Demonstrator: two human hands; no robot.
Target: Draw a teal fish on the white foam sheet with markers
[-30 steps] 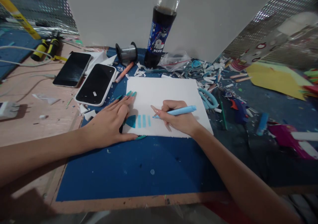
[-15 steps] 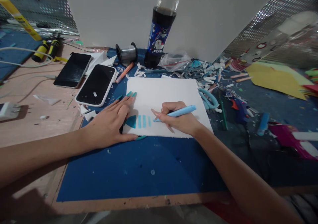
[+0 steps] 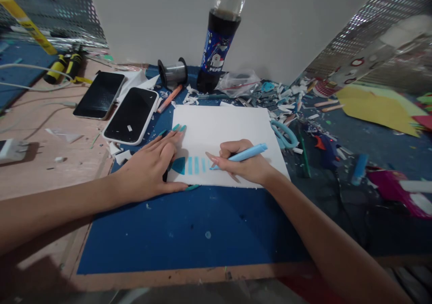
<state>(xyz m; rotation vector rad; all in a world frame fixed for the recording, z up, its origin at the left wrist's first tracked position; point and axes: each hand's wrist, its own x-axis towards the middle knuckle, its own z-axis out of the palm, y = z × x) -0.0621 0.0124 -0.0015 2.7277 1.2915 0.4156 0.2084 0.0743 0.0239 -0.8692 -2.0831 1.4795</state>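
A white sheet (image 3: pixel 219 124) lies on the blue mat, bearing a dark teal pointed shape (image 3: pixel 178 165) and several light blue stripes (image 3: pixel 196 165) to its right. My left hand (image 3: pixel 153 160) rests flat on the sheet's left edge, fingers stretched out and thumb along the near edge. Gripped in my right hand (image 3: pixel 245 162) is a light blue marker (image 3: pixel 249 152), tilted, its tip on the paper just right of the stripes. Light blue scissors handles (image 3: pixel 286 135) show by the sheet's right edge.
Two phones (image 3: pixel 131 117) lie to the left, near a wire spool (image 3: pixel 173 73) and an orange stick (image 3: pixel 169 98). A Pepsi bottle (image 3: pixel 218 52) stands behind the sheet. White scraps (image 3: pixel 283 99) litter the back right. Farther right are a glue gun (image 3: pixel 327 149) and yellow paper (image 3: pixel 374 110).
The marker tip has moved slightly toward me, drawing a faint new stripe right of the others. My left hand stays in place on the sheet.
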